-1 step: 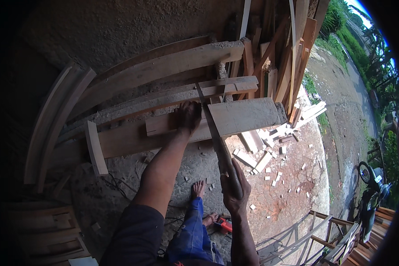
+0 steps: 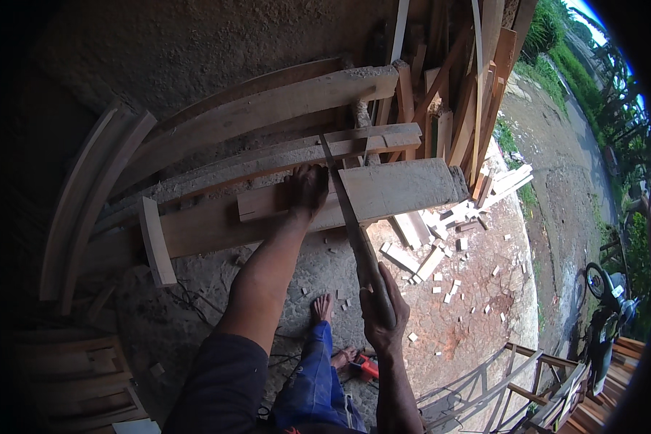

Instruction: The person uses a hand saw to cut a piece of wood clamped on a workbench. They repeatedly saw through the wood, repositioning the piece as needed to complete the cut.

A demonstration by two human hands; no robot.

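Note:
My right hand [image 2: 385, 311] is wrapped round the wooden handle of a handsaw [image 2: 347, 204], below the bench's near edge. From there the saw's dark, narrow blade slants up and away to the left, across the boards. Beside the blade, on its left, my left hand [image 2: 311, 189] is closed over a short wooden piece [image 2: 264, 202] and presses it down on a thick bench plank [image 2: 405, 189]. The blade passes close to the fingers of that hand. Where the teeth meet the wood is too small to make out.
A long rail [image 2: 267, 108] runs behind the plank. A short board [image 2: 157, 242] lies across the bench at left. Wood strips [image 2: 448, 108] lean at the back right. Offcuts [image 2: 430, 264] litter the floor. A red power tool [image 2: 367, 367] lies near my feet; a motorcycle [image 2: 606, 311] stands far right.

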